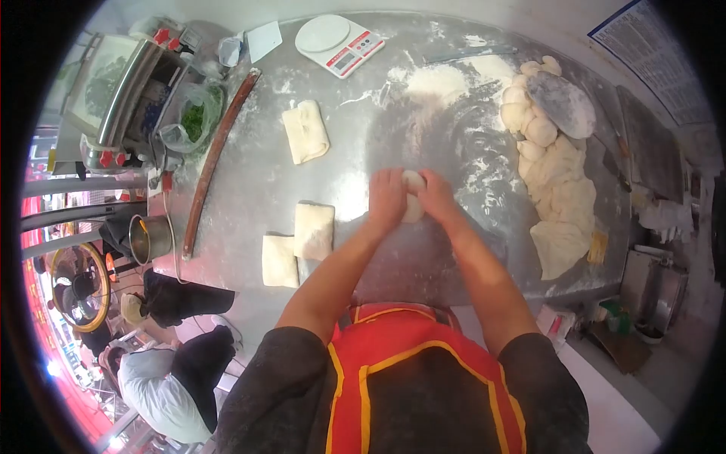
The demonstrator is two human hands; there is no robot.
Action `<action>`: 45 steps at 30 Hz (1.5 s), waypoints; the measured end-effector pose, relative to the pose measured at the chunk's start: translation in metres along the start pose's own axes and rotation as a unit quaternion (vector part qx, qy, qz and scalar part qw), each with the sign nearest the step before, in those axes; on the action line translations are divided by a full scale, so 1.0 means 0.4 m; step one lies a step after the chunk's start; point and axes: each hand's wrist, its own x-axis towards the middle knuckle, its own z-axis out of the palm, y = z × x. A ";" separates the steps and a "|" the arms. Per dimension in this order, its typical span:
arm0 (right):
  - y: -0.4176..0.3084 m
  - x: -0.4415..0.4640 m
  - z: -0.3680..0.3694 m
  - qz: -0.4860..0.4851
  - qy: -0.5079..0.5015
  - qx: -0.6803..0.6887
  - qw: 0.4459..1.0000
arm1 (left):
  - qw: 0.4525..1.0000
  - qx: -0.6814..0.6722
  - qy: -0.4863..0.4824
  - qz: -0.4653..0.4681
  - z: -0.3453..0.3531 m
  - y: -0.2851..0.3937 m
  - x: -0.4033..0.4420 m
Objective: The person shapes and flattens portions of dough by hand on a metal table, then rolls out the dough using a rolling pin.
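A small piece of dough [413, 208] lies on the floury metal table in front of me. My left hand [386, 197] is closed on its left side, fingers curled under and partly hidden. From the right, my right hand [438, 195] grips the same piece, its thumb side close to the left hand. To the left lie a folded dough slab [305, 132] and two more slabs that overlap, the upper one [314, 231] over the lower one [280, 261].
A long wooden rolling pin [215, 166] lies at the left, near a bag of chopped greens [193, 121]. At the back stands a white kitchen scale [339, 44]. Dough balls [527, 113] and a large dough sheet [560, 185] occupy the right side. A person [162, 386] is at the lower left.
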 end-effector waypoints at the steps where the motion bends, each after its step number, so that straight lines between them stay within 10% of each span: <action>1: 0.016 -0.002 0.005 -0.002 0.016 0.029 0.999 | 1.000 0.004 -0.027 -0.010 -0.007 0.003 0.007; 6: -0.011 -0.076 0.038 -0.179 0.200 -0.039 0.962 | 0.990 -0.102 0.092 -0.039 -0.070 -0.035 -0.034; 14: 0.008 -0.106 0.040 -0.298 0.096 -0.277 0.909 | 0.949 -0.150 0.167 -0.222 -0.317 -0.127 -0.113; 22: -0.006 0.159 -0.003 -0.192 0.203 -0.262 0.924 | 0.931 -0.101 0.263 -0.232 -0.383 -0.280 -0.075; 25: 0.010 0.132 0.007 -0.306 0.120 -0.237 0.914 | 0.969 -0.041 0.212 -0.119 -0.357 -0.257 -0.016; 28: 0.031 0.063 -0.071 -0.203 0.179 -0.145 0.952 | 0.990 -0.056 0.129 0.030 -0.233 -0.210 0.037; 31: 0.048 -0.010 -0.123 0.175 0.187 0.377 0.890 | 0.991 -0.065 0.029 0.112 -0.144 -0.078 0.127; 41: -0.047 0.028 0.049 0.251 0.219 0.727 0.600 | 0.981 0.103 -0.016 0.165 0.003 0.017 0.212; 43: 0.009 0.000 -0.007 0.124 0.084 0.360 0.921 | 0.981 0.097 -0.010 0.169 -0.001 0.019 0.210; 44: 0.035 -0.006 -0.032 0.043 0.006 0.130 0.990 | 0.981 0.095 -0.005 0.169 -0.003 0.020 0.211; 45: 0.036 -0.003 -0.048 0.103 0.063 0.302 0.946 | 0.986 0.069 0.017 0.153 0.004 0.020 0.212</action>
